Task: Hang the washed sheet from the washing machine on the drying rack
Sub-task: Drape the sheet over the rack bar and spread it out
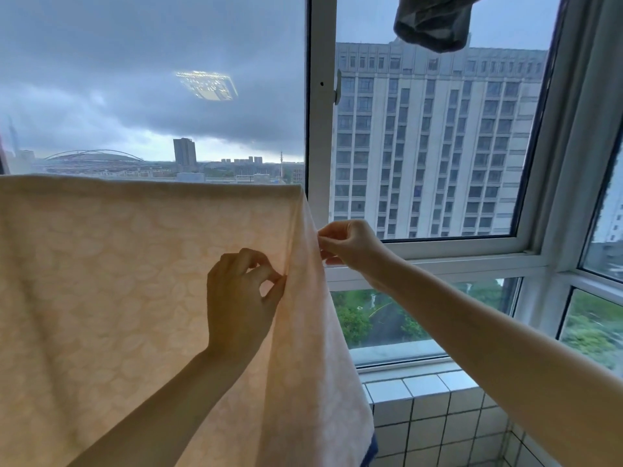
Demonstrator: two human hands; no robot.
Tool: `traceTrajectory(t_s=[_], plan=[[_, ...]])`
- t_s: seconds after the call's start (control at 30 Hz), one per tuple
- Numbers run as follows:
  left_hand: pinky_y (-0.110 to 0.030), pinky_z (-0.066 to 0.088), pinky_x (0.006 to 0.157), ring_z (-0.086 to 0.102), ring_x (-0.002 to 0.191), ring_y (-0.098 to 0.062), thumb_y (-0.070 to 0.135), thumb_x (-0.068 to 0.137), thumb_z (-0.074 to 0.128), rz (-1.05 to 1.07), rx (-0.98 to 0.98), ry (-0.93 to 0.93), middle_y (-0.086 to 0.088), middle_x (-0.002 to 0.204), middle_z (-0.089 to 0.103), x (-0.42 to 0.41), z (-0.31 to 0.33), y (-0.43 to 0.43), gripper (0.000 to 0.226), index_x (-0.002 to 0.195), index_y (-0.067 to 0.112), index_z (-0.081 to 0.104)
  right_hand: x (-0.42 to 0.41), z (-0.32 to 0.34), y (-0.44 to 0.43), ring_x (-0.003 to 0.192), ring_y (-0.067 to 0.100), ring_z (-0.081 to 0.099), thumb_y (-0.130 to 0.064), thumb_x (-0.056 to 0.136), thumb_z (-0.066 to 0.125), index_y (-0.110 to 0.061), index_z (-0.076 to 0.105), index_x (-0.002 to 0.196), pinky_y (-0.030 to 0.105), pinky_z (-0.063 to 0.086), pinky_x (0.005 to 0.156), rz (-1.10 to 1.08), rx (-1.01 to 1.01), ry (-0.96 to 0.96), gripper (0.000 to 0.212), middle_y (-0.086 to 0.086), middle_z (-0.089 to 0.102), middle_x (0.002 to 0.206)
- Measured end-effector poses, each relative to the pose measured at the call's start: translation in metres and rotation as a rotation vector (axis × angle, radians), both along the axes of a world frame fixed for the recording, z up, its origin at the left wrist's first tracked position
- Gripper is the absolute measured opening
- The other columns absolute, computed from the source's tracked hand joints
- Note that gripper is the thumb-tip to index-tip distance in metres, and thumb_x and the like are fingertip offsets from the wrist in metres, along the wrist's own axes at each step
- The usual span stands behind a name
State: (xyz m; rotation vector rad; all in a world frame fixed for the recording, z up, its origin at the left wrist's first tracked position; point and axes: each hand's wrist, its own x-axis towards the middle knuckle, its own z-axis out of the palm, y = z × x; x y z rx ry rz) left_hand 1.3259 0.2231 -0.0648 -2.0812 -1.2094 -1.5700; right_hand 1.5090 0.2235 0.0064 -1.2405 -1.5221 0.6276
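Observation:
A pale peach sheet (118, 281) with a faint leaf pattern hangs draped over a bar that its top fold hides. It fills the left half of the view and falls below the bottom edge. My left hand (241, 298) pinches a vertical fold of the sheet near its right side. My right hand (349, 246) pinches the sheet's right edge a little higher up. Both arms reach up from below.
A white-framed window (318, 96) stands directly behind the sheet, with a tall building outside. A dark grey garment (433, 21) hangs at the top right. A white tiled sill and wall (428, 409) lie below the window at the lower right.

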Motion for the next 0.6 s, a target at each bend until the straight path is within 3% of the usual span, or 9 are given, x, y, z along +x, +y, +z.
traceTrajectory(t_s=[0.27, 0.43, 0.53, 0.6], plan=[[-0.033, 0.039, 0.083, 0.057, 0.082, -0.021, 0.025, 0.073, 0.079, 0.035, 0.033, 0.087, 0.002, 0.081, 0.066, 0.002, -0.018, 0.001, 0.011, 0.072, 0.017, 0.073, -0.005, 0.007, 0.003, 0.084, 0.033, 0.070, -0.009, 0.089, 0.065, -0.001, 0.070, 0.095, 0.040, 0.060, 0.077, -0.115, 0.094, 0.007, 0.011, 0.014, 0.072, 0.086], [-0.035, 0.042, 0.083, 0.058, 0.081, -0.021, 0.029, 0.073, 0.079, 0.038, 0.012, 0.079, 0.002, 0.079, 0.067, -0.001, -0.019, 0.001, 0.013, 0.072, 0.017, 0.074, -0.011, 0.004, 0.000, 0.082, 0.032, 0.071, -0.009, 0.090, 0.062, -0.002, 0.070, 0.095, 0.039, 0.060, 0.076, -0.103, 0.091, 0.005, 0.011, 0.015, 0.072, 0.087], [-0.037, 0.045, 0.084, 0.059, 0.083, -0.019, 0.030, 0.075, 0.078, 0.024, -0.012, 0.038, 0.004, 0.081, 0.068, -0.009, -0.018, 0.002, 0.012, 0.075, 0.019, 0.074, -0.017, 0.000, -0.002, 0.082, 0.031, 0.071, -0.012, 0.095, 0.054, -0.016, 0.069, 0.089, 0.048, 0.058, 0.077, -0.116, 0.125, -0.010, 0.016, 0.013, 0.072, 0.090], [-0.038, 0.046, 0.086, 0.059, 0.087, -0.018, 0.030, 0.076, 0.077, 0.029, -0.027, 0.046, 0.005, 0.086, 0.069, -0.015, -0.020, 0.004, 0.010, 0.080, 0.021, 0.075, -0.022, -0.002, -0.005, 0.090, 0.026, 0.069, -0.019, 0.097, 0.049, -0.019, 0.067, 0.097, 0.048, 0.056, 0.082, -0.126, 0.163, -0.033, 0.018, 0.011, 0.071, 0.100]])
